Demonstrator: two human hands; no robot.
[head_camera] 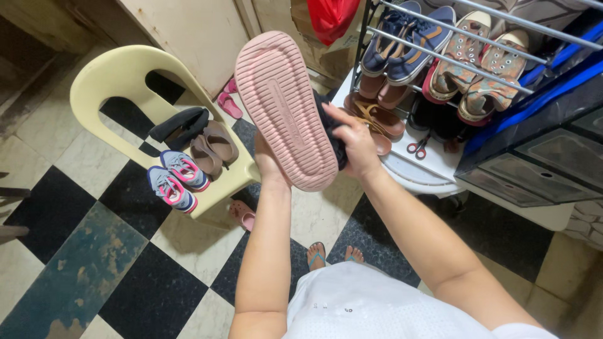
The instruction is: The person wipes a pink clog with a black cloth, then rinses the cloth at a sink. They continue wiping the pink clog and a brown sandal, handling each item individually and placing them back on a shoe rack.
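Checkered floor (88, 263), pink shoe held sole-up over it.

Ridged rubbery pink shoe (286, 107) raised at centre, sole turned to the camera as if for wiping; left hand (267, 164) closed around its heel end from behind, right hand (357, 143) pinching a dark cloth (331, 135) against its side. At 9 o'clock, pale plastic chair (113, 75) carrying flat shoes and small grey-pink sneakers (179, 179). At 2 o'clock, wire shoe rack (452, 59) packed with canvas pairs; red-handled scissors (416, 148) below.

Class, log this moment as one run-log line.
left hand: holds pink shoe, sole up | right hand: dark cloth on shoe | chair: more shoes
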